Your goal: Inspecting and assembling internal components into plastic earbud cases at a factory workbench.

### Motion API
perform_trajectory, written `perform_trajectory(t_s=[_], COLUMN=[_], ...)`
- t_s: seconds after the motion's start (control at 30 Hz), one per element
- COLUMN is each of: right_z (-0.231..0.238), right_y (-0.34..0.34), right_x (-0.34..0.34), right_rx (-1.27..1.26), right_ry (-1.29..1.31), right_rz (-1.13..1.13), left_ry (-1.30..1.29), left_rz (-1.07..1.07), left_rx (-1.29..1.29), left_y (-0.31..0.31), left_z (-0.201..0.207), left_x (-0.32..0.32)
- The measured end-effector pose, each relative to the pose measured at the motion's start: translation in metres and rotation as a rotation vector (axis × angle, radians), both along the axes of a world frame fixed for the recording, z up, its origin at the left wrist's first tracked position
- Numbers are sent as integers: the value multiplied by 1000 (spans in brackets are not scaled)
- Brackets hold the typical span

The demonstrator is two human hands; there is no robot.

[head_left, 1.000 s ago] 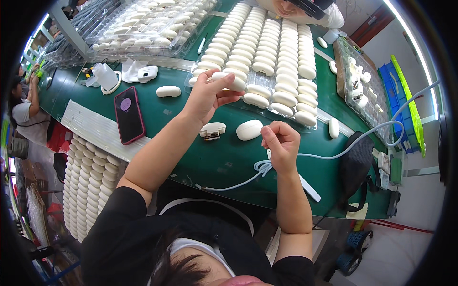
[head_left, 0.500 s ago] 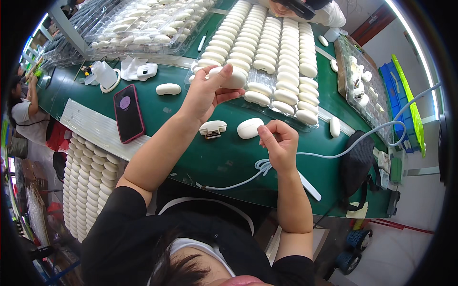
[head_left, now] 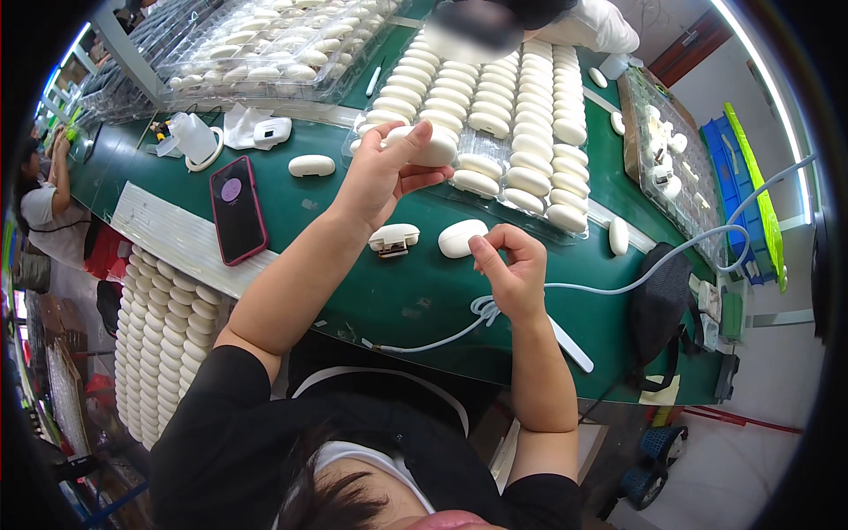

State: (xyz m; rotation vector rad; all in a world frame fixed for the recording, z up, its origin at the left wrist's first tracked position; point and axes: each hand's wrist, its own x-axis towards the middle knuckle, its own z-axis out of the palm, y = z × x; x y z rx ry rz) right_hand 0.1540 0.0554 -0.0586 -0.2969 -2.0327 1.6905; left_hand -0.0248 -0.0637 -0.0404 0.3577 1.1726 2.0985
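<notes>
My left hand (head_left: 375, 181) is closed on a smooth white oval case (head_left: 434, 148), held up in front of the rows of similar cases. A second white oval case (head_left: 461, 238) lies on the green table, with a seam across its top. Beside it is my right hand (head_left: 515, 269), fingers curled in and thumb tip at or very near the case's right edge. Whether something small sits in those fingers is hidden. Between my arms lies an opened white case (head_left: 394, 239) with dark and metallic parts showing on its front side.
Clear trays of white cases (head_left: 530, 141) stand ahead. A phone (head_left: 238, 210) and single case (head_left: 311, 165) lie left. A pale cable (head_left: 609, 286) crosses toward the right, past a white stick (head_left: 570, 344) and black bag (head_left: 662, 296). Another person's white sleeve (head_left: 601, 26) shows across the table.
My right hand has shifted slightly left, its thumb still by the case on the table. My left hand keeps its place. Across the table, the other person's head has moved left and down.
</notes>
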Motion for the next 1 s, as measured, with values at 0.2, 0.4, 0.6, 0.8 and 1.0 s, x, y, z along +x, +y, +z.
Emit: perform_trajectory(t_s=[0.2,0.4,0.6,0.8,1.0], right_z=[2,5,5,6,5], right_y=[0,-1,-1,-4,-3], right_x=[0,0,0,-1,-1], right_rx=[33,60,83,88,106], right_ry=[-20,-34,-41,-52,-43], right_rz=[8,15,14,18,38], left_ry=[-1,7,8,13,20], left_rz=[-2,-6,-4,-1,-2], left_rx=[4,9,6,8,-5], left_y=[0,-2,-2,-4,-5], left_z=[0,2,3,4,5], left_x=[0,1,2,2,4])
